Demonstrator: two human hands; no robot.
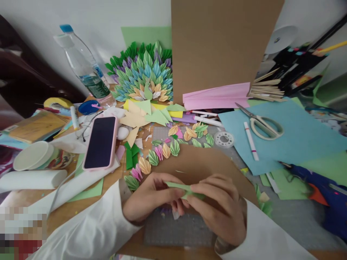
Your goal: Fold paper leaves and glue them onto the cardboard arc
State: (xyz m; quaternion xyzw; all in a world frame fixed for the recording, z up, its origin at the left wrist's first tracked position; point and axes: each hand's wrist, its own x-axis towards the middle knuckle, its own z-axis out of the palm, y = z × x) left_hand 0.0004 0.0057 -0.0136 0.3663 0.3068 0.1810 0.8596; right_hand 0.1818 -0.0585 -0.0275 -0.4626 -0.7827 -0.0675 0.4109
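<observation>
Between my two hands is a folded piece of light green paper point(179, 185). My left hand point(155, 196) pinches its left part between thumb and fingers, and a small whitish scrap shows below those fingers. At the paper's right end, the fingertips of my right hand point(219, 204) are closed on it. Both hands are above a brown cardboard piece point(206, 159). Along the cardboard's upper left edge runs a row of pleated paper leaves point(153, 157) in green, pink and orange. More loose leaves point(191, 133) lie just beyond it.
A paper peacock point(148, 88) leans at the back beside a tall cardboard sheet point(217, 43). Scissors point(267, 127) and a marker point(251, 141) lie on blue paper point(300, 133) at right, near a blue glue gun point(311, 195). At left are a phone point(100, 142) and bottles point(93, 85).
</observation>
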